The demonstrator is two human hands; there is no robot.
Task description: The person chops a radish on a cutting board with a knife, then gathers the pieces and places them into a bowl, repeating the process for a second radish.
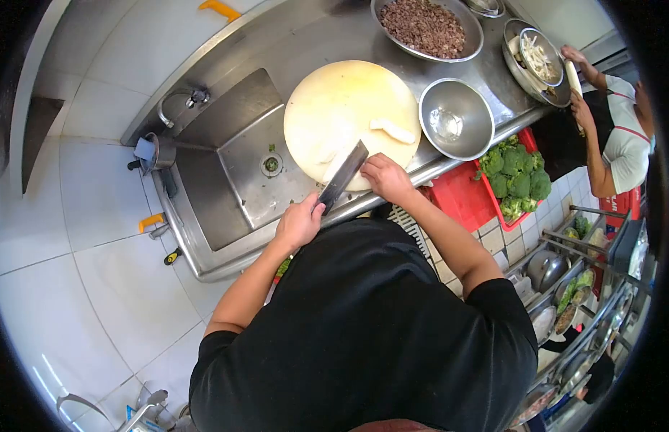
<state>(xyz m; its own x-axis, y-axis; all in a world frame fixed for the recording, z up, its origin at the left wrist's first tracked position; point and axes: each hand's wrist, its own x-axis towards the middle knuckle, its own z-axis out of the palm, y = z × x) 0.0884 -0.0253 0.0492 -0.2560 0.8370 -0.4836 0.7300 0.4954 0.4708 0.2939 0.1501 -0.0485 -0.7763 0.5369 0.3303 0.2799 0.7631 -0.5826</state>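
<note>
A round, pale yellow cutting board (349, 93) lies over the edge of the sink and counter. My left hand (300, 222) is closed round the handle of a cleaver (344, 176), whose dark blade slants over the board's near edge. Just right of the blade, my right hand (383, 176) rests at the board's near right edge with its fingers bent together; what lies under them is hidden. A white piece of food (393, 131) sits on the board above my right hand. Another pale piece seems to lie beside the blade, hard to tell from the board.
Sink basin (233, 173) at left with a faucet (183, 101). An empty metal bowl (457, 119) stands right of the board, a bowl of brown chopped food (424, 27) behind. Broccoli (518, 173) fills a red crate below. A co-worker (612, 129) holds a long white item at far right.
</note>
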